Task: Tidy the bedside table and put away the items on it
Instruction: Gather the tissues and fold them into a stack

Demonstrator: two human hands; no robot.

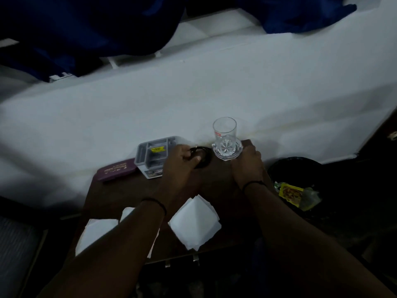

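Observation:
A small dark wooden bedside table (120, 190) stands against a white wall. My left hand (180, 162) is closed around a black, partly hidden object (204, 157) at the table's back edge. My right hand (247, 166) rests next to the base of an empty clear drinking glass (225, 138), touching or nearly touching it. A grey plastic organiser box (150, 155) with a yellow label stands left of my left hand. A maroon flat case (116, 169) lies at the back left corner. White paper napkins lie near the front: one stack (195, 222) in the middle and another (96, 233) under my left forearm.
A black waste bin (296, 168) stands right of the table, holding a yellow wrapper (291, 193) and greenish plastic. Dark blue cloth (86, 29) hangs over the white ledge above. Metal drawer handles (182, 262) show below the table's front edge. The room is dim.

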